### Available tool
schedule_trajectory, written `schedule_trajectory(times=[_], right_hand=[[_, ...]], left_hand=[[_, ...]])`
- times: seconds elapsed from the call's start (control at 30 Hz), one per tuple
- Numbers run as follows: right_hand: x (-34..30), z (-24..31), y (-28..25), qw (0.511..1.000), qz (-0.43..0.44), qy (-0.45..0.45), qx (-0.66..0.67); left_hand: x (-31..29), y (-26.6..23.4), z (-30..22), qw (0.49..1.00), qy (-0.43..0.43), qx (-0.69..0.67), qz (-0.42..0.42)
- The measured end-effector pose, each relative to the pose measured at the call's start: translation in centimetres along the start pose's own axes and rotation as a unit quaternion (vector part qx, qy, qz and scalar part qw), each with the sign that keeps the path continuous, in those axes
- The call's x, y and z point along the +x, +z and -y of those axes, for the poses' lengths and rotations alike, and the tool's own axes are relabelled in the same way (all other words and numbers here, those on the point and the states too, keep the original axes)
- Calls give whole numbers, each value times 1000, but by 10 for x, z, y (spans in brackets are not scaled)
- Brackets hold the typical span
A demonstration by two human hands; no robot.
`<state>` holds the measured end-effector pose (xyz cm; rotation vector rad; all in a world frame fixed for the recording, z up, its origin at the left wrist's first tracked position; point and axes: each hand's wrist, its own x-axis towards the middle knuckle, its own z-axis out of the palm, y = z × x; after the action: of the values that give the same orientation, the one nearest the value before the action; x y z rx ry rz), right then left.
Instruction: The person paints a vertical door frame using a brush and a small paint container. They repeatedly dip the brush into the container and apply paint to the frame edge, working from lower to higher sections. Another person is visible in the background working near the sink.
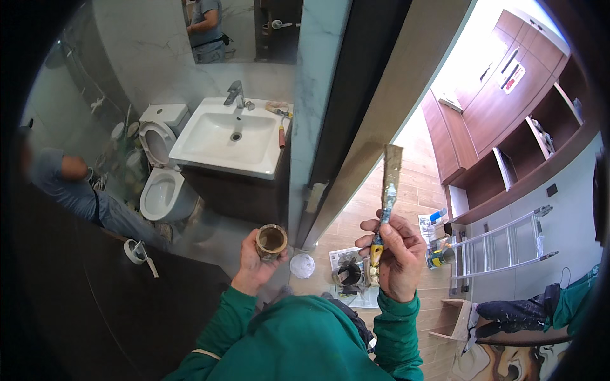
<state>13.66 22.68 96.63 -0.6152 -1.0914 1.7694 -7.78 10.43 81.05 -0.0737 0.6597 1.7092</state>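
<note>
The plank floor (337, 232) bears newspaper (365, 299) and a round white item (302, 266).

1 ea. held brush (391, 181), cup (272, 254)

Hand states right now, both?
Left hand: closed around the cup.
Right hand: closed, holding the brush upright.

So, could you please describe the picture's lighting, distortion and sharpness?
In the head view, white glare washes out the area beside the cabinet at upper right; light around the sink is dimmer; the shelves curve near the picture's edge; the brush looks fairly sharp.
</note>
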Motion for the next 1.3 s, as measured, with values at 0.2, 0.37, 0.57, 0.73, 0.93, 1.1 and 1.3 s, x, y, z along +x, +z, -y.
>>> schedule_trajectory(times=[0.2, 0.37, 0.57, 0.73, 0.93, 1.1, 1.3], right_hand=[[19, -12, -5, 1000, 17, -5, -26], [38, -53, -28, 998, 11, 12, -63], [34, -139, -81, 993, -27, 95, -58], [23, -187, -105, 982, -67, 166, -54], [-17, -124, -76, 987, -42, 141, -71], [12, -68, -39, 997, -11, 20, -76], [32, -130, -61, 997, -8, 64, -50]], left_hand=[[0, 5, -3, 999, -1, 6, -37], [0, -2, -5, 1000, -8, 4, -5], [3, -10, -5, 1000, 8, 9, -14], [3, -13, -5, 1000, 3, -3, -11], [1, -13, -4, 1000, 2, -12, -15], [0, -13, -4, 1000, -3, 7, -5], [1, -17, 1, 998, -7, 13, -56]])
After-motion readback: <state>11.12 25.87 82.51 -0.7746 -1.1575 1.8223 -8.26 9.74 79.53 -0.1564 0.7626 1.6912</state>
